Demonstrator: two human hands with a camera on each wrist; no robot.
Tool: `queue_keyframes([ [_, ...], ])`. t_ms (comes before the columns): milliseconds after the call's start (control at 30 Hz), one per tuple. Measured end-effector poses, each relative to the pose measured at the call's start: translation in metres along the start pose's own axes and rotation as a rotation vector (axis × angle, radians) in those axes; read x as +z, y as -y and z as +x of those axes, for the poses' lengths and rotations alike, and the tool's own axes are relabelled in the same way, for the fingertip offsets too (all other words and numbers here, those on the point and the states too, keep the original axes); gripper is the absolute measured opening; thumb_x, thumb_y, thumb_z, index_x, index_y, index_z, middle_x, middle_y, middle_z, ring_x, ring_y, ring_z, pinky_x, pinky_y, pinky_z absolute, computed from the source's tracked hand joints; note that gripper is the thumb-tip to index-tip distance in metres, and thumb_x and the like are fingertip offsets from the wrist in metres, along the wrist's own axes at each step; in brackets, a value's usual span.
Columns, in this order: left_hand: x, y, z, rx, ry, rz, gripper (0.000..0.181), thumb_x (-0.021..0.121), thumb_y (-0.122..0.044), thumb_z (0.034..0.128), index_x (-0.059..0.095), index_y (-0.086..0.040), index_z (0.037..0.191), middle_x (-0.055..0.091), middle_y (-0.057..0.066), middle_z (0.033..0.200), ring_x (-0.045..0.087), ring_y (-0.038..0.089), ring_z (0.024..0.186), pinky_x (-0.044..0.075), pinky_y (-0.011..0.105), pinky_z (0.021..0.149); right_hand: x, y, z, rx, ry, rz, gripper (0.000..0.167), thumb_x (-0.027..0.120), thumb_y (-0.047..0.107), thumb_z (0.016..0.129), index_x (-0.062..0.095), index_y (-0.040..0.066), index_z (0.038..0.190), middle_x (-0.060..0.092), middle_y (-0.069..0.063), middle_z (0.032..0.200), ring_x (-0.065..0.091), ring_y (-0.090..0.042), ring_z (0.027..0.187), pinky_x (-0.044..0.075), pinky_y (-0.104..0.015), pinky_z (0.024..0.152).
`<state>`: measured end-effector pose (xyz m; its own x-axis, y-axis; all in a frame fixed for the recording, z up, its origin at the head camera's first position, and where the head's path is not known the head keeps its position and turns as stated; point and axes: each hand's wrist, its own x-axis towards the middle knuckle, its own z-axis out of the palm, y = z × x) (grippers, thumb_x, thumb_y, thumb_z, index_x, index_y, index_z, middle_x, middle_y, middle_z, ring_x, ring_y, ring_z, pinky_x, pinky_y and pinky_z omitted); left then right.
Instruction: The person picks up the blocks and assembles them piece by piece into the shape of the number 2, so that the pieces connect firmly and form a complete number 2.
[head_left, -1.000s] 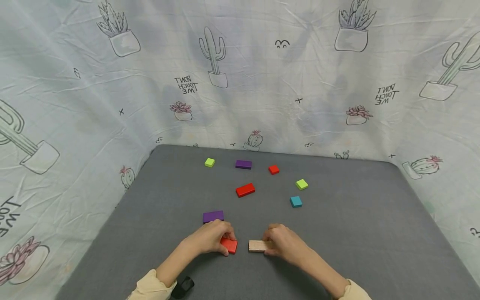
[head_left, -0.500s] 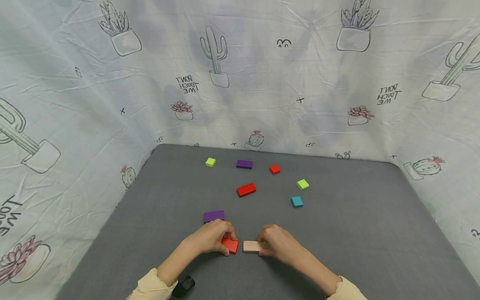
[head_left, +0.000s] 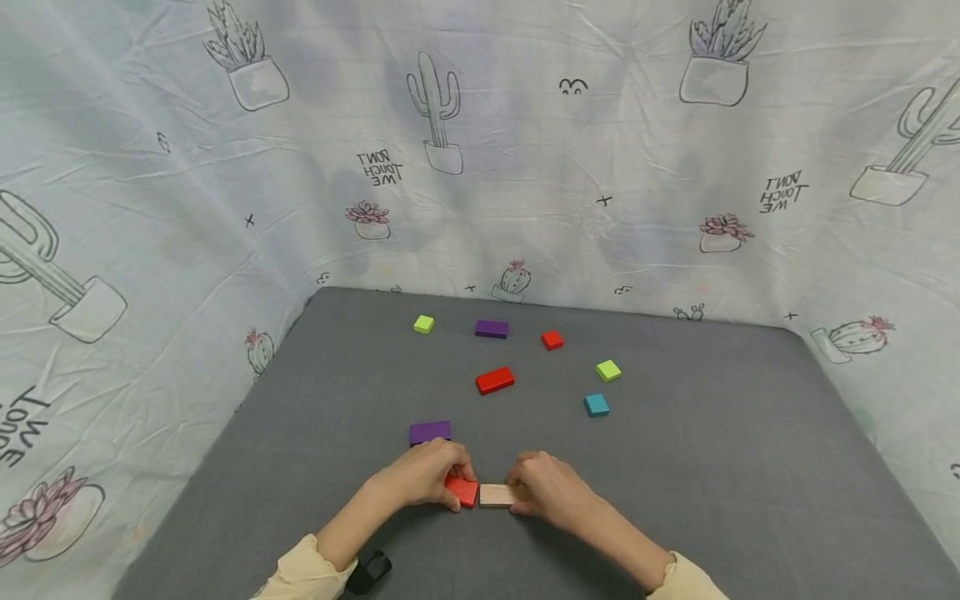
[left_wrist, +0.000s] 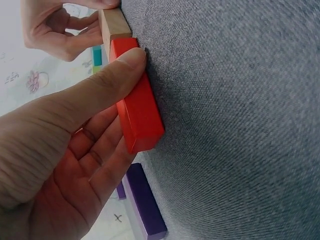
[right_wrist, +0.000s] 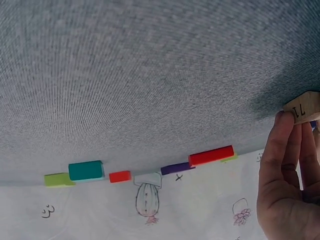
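Note:
My left hand (head_left: 429,473) pinches a red rectangular block (head_left: 465,493) that lies on the grey cloth surface. In the left wrist view, the thumb presses the near long side of this red block (left_wrist: 145,110) and the fingers are behind it. My right hand (head_left: 553,493) holds a plain wooden block (head_left: 495,496) by its right end. That block's end face carries dark printed digits in the right wrist view, where the wooden block (right_wrist: 304,107) is partly cut off. The two blocks lie end to end, almost or just touching. A purple block (head_left: 430,432) sits right behind my left hand.
Farther back on the grey tabletop (head_left: 712,450) lie a long red block (head_left: 495,381), a teal block (head_left: 596,405), a small red block (head_left: 552,340), another purple block (head_left: 491,329) and green blocks (head_left: 608,371). A black object (head_left: 369,572) is by the left sleeve. A patterned curtain (head_left: 525,167) surrounds the table.
My right hand has slid the wooden block leftward along the surface, narrowing the gap to the red block until almost none shows. My left hand has stayed nearly still.

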<state>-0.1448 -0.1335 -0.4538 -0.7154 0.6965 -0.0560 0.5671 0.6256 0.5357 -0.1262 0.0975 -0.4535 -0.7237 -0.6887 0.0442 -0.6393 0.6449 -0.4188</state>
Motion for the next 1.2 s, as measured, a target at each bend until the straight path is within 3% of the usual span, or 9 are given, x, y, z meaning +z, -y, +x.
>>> queue_keyframes([
  [433, -0.001, 0.0, 0.001, -0.002, 0.004, 0.0, 0.029, 0.091, -0.013, 0.0598, 0.07, -0.015, 0.08, 0.06, -0.012, 0.078, 0.048, -0.002, 0.065, 0.041, 0.016, 0.057, 0.0, -0.002, 0.004, -0.024, 0.015, 0.036, 0.022, 0.087, 0.015, 0.067, 0.073, 0.007, 0.081, 0.061, 0.005, 0.074, 0.044, 0.002, 0.063, 0.041, -0.016, 0.055],
  [800, 0.001, 0.002, 0.002, -0.017, 0.017, -0.021, 0.03, 0.091, -0.014, 0.0599, 0.07, -0.015, 0.081, 0.061, -0.013, 0.078, 0.048, -0.003, 0.066, 0.042, 0.017, 0.058, 0.01, -0.002, 0.011, -0.056, 0.024, 0.11, 0.028, 0.085, 0.025, 0.07, 0.072, 0.008, 0.089, 0.062, 0.007, 0.08, 0.048, 0.003, 0.067, 0.042, -0.014, 0.058],
  [1200, -0.001, 0.0, 0.002, -0.016, 0.021, -0.004, 0.031, 0.091, -0.015, 0.0586, 0.071, -0.015, 0.082, 0.06, -0.013, 0.078, 0.045, -0.001, 0.064, 0.04, 0.017, 0.055, 0.024, 0.005, 0.024, -0.145, -0.042, 0.081, 0.025, 0.084, 0.029, 0.073, 0.071, 0.009, 0.081, 0.06, 0.007, 0.075, 0.047, 0.001, 0.068, 0.042, -0.014, 0.062],
])
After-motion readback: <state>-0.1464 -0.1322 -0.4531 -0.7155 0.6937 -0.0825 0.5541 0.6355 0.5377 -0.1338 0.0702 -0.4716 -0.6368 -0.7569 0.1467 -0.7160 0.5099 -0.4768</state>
